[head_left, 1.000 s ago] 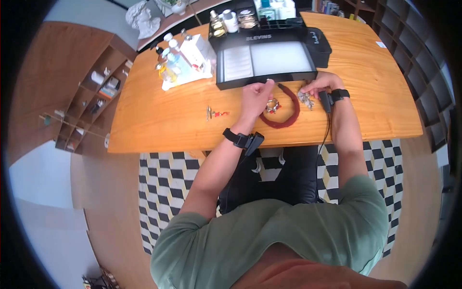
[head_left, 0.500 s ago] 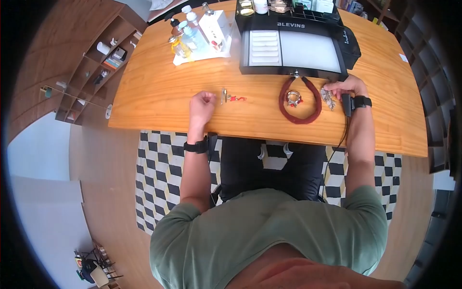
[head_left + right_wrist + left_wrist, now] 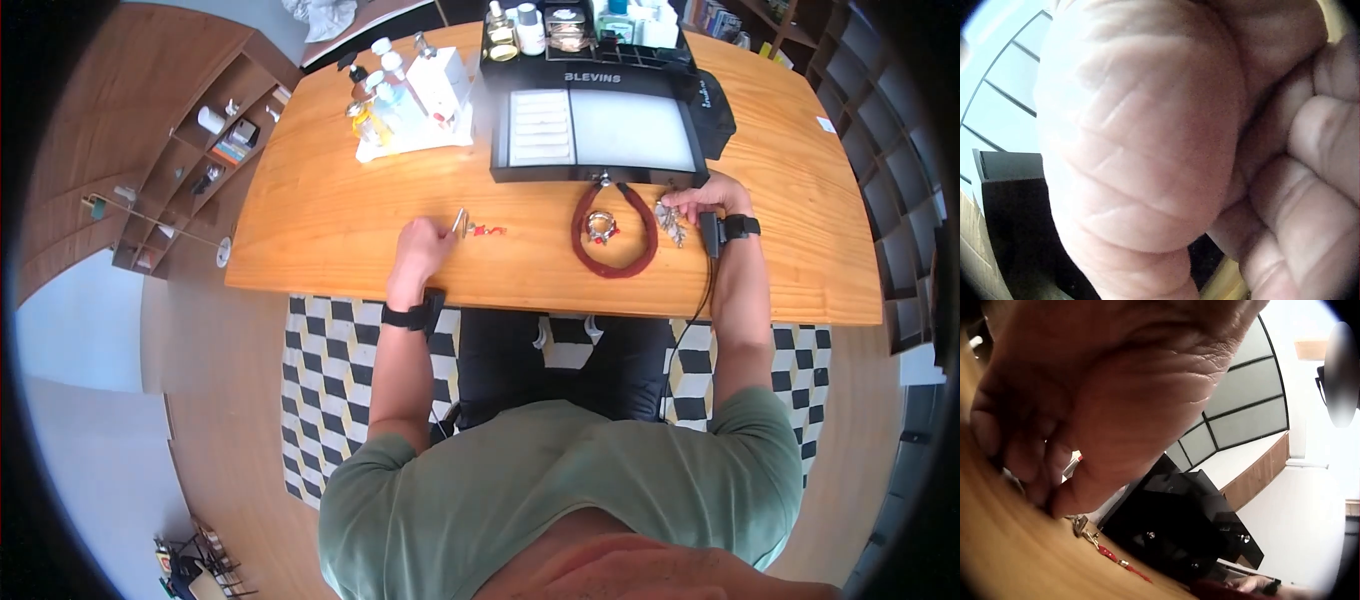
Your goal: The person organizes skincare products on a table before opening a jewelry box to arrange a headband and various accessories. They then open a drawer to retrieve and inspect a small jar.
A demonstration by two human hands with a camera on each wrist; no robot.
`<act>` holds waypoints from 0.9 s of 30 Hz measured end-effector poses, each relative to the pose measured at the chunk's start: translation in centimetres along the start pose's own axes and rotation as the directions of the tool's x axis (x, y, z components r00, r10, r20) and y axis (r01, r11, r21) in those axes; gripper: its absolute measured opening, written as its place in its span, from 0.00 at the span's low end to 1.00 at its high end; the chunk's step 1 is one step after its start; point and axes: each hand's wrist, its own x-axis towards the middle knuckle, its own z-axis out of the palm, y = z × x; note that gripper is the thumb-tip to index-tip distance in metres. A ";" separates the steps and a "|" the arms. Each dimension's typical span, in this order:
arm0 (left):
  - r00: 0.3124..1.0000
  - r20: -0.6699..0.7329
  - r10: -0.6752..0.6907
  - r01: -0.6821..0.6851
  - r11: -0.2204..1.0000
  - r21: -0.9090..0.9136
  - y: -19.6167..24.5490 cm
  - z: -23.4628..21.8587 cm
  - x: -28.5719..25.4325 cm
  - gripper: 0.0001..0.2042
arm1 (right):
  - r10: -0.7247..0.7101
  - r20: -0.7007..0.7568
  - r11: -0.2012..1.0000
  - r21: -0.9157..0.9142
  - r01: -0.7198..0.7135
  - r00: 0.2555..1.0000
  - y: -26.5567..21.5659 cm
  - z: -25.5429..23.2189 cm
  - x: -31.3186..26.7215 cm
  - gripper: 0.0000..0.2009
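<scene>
The left hand (image 3: 422, 250) is at the table's front left, its thumb and fingers pinching a tilted thin metal bar (image 3: 459, 221). Beside it lies a red beaded piece (image 3: 487, 231), also seen in the left wrist view (image 3: 1107, 553), where the curled fingers (image 3: 1022, 456) mostly hide the bar. The right hand (image 3: 722, 192) pinches the upper end of a silver leaf-shaped piece (image 3: 669, 224); the right wrist view shows only the curled fingers (image 3: 1310, 206), the piece hidden. Between the hands, a dark red cord necklace (image 3: 641, 262) surrounds a ring-shaped bracelet with red beads (image 3: 601, 228).
A black box (image 3: 620, 78) stands at the back, its white-lined tray (image 3: 632, 128) pulled forward, just behind the necklace. A white tray (image 3: 400, 151) with several bottles stands at the back left. A black case (image 3: 714, 115) sits right of the box. A cable hangs from the right wrist.
The left hand has moved left from the necklace's top end to the metal bar, which now tilts in its fingertips. The right hand stays at the leaf-shaped piece. The head view has shifted.
</scene>
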 end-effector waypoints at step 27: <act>0.810 0.034 0.585 -0.584 0.811 -0.032 16.0 -5.8 14.2 0.05 | -0.032 0.109 0.995 0.095 0.021 0.994 -0.3 -0.4 -0.9 0.24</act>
